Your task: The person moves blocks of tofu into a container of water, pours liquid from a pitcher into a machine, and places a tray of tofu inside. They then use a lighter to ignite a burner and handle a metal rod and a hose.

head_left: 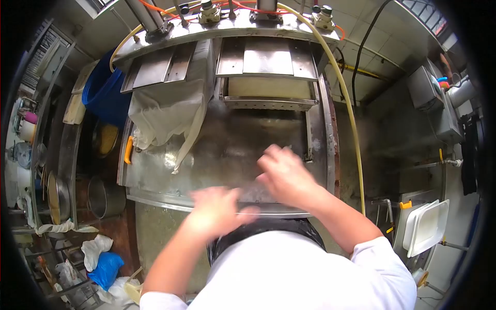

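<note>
My left hand (217,209) hovers at the front edge of the wet metal table (243,170), blurred by motion. Its thumb points away from the fingers, and nothing shows in it. Farther forward, my right hand (284,173) is over the table, fingers loosely bent and apart, with no object visible in it. A white cloth (168,111) drapes over a block shape beneath metal plates (163,67) at the left, its loose end trailing onto the table. Beside it, a metal frame (268,105) surrounds a pale slab (268,88) under more metal plates (267,57).
An orange handle (128,150) sticks up at the table's left edge. A blue barrel (103,93) and metal pots (103,196) stand to the left. A yellow hose (349,113) runs down the right side. White trays (426,227) lean at the far right.
</note>
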A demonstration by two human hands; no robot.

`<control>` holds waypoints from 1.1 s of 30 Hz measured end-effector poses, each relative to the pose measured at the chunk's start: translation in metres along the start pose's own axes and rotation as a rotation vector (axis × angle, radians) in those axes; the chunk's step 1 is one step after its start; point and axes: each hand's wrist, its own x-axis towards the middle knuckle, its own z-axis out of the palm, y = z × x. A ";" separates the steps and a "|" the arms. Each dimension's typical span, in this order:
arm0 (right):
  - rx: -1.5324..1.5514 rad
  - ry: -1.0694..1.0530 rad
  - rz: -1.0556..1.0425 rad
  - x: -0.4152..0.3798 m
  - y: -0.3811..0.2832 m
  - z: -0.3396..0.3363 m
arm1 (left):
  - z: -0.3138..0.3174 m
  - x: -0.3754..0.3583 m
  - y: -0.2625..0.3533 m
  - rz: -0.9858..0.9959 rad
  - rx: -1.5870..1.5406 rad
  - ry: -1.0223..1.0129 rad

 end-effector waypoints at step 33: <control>0.242 0.152 -0.794 -0.094 -0.064 -0.025 | 0.066 -0.038 0.061 0.064 0.437 0.318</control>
